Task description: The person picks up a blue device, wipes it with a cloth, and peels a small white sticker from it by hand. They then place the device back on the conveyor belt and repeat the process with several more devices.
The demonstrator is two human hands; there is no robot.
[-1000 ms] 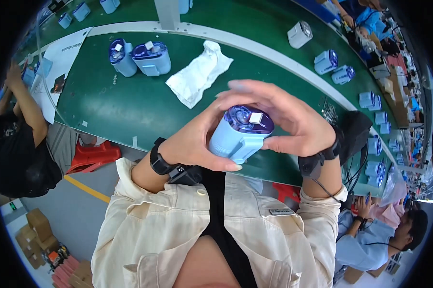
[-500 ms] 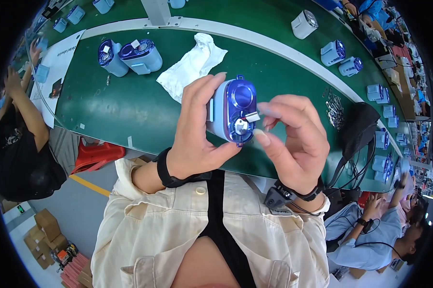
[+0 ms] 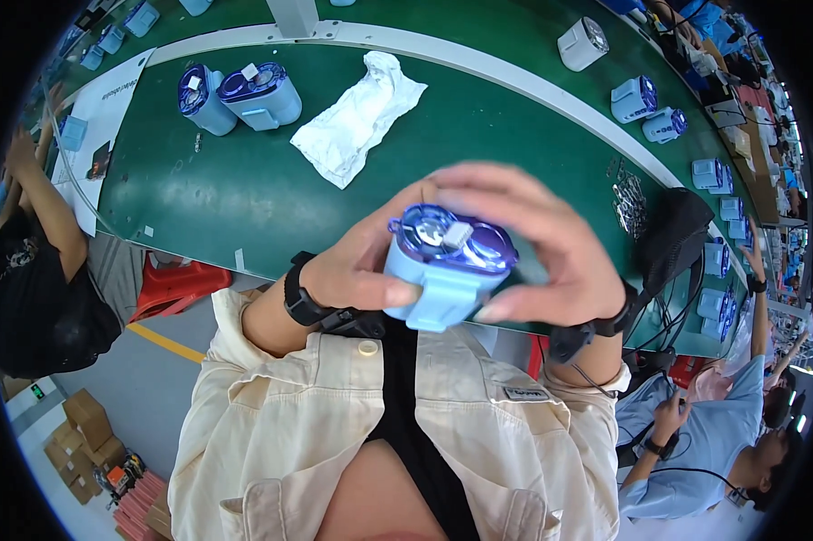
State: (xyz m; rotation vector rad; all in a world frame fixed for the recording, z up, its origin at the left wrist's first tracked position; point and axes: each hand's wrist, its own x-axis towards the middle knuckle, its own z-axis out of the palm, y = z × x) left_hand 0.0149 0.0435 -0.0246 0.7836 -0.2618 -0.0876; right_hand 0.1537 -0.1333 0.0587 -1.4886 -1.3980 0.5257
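A light-blue plastic housing [image 3: 442,293] with a see-through purple-blue top is held in front of my chest. A small white connector [image 3: 458,236] rests on that top, beside a round metallic part. My left hand [image 3: 361,270] is closed on the housing's left side, thumb against its front wall; its other fingers are mostly hidden behind. Around the far and right sides curves my right hand [image 3: 555,248], its thumb at the lower right corner and its fingers over the far edge, slightly blurred. A gap shows between its palm and the housing.
Two similar housings [image 3: 260,97] stand at the far left of the green table [image 3: 199,189]. A crumpled white sheet [image 3: 357,122] lies beyond my hands. On the right are small metal parts [image 3: 630,203] and a black bag [image 3: 672,239] with cables. More housings [image 3: 636,97] line the table beyond a white rail [image 3: 478,65]. People work at both sides.
The housing has turned from upright to crosswise, its front wall now facing me, and come slightly nearer. My right hand has moved from beside the connector to around the housing's far and right sides.
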